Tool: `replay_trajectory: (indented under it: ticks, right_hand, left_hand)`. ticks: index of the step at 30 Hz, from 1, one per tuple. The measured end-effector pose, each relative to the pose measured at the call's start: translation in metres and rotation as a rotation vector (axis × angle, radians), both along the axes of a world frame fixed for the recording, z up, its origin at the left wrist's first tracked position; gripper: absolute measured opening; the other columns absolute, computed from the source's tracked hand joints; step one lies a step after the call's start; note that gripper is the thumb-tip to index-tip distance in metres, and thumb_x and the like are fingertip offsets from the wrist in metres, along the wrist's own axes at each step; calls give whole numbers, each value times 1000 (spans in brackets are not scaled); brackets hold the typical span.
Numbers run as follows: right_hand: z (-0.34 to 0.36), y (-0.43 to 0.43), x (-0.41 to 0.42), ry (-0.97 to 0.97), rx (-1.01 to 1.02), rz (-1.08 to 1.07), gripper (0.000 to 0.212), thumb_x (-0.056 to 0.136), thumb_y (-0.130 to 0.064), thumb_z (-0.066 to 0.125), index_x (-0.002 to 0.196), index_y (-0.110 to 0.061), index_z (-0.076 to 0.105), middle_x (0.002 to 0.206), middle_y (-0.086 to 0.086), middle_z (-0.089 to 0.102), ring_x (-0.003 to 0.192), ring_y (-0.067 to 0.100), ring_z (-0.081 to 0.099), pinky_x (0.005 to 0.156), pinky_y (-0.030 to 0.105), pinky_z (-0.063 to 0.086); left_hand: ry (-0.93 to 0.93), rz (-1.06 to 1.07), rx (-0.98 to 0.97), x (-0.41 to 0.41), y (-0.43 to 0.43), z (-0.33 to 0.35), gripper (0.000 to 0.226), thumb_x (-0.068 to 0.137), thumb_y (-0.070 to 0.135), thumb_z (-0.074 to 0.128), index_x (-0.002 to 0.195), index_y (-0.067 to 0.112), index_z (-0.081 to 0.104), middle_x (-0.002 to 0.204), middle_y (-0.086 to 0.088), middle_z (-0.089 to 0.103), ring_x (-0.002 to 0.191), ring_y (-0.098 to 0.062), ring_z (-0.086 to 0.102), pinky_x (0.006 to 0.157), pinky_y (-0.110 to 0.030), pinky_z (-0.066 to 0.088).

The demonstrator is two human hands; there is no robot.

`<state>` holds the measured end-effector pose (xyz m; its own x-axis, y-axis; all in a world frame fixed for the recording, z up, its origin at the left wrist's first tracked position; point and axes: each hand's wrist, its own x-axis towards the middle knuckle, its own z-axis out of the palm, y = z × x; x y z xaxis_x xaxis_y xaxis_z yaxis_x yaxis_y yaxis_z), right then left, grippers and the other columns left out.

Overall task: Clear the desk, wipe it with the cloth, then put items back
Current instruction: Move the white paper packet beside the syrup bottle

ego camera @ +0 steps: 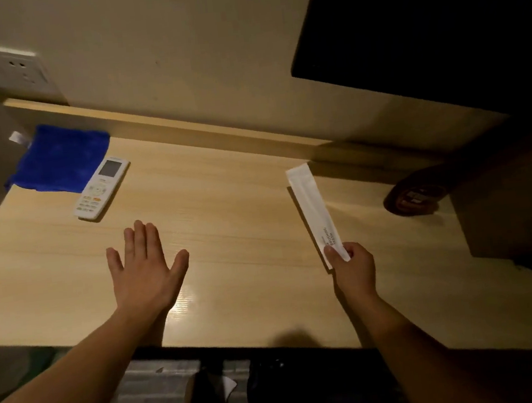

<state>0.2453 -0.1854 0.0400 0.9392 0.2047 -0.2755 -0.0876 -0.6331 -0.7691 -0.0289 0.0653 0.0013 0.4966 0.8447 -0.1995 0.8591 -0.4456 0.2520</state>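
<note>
Left hand (144,273), right hand (352,267) pinching one packet (311,203), one remote (102,187), one cloth (60,160)

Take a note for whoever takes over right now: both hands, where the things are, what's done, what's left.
Left hand open, spread above the desk, empty.
Right hand pinches the near end of the white packet.
Blue cloth lies at the back left corner, remote next to it.
Done: wiped or not, cannot tell.
Left: confirm that, then clear or place the packet and remote accordingly.

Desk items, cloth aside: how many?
3: white plastic remote beside the blue cloth, left; long white paper packet in right hand; dark round object in shadow, right. Shadow may hide more.
</note>
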Motion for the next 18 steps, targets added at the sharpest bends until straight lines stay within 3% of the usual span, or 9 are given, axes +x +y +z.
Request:
replay_trajectory:
  ticks: [8,13,16,18]
  right_hand:
    - [2,-101,31,-12,0,-199,21,92,-22,78,106,-9,69,97,5,72,87,23,71,79,45,63]
    - [-12,-145,48,-14,-32,-307,21,89,-20,81,100,-7,68,100,11,73,85,24,71,77,44,63]
    - [-20,-160,61,-5,-67,-358,25,90,-21,81,103,-3,70,102,12,73,89,29,71,74,38,60]
    - [-25,-164,68,-19,-99,-368,27,89,-24,81,103,-4,70,104,13,74,92,32,72,77,41,62]
  left_hand:
    - [-154,-327,-78,119,-105,13,87,102,76,15,169,25,-4,177,2,-15,162,-19,-19,130,-55,-7]
    - [-31,-481,-45,156,-137,-8,86,100,78,5,168,28,-9,175,2,-21,160,-22,-25,128,-57,-11]
    - [-8,-475,-23,159,-139,-12,87,99,80,3,168,29,-11,175,3,-21,159,-21,-27,128,-57,-13]
    - [-3,-472,-18,159,-139,-12,87,98,80,3,167,30,-12,175,4,-21,159,-20,-28,128,-57,-12]
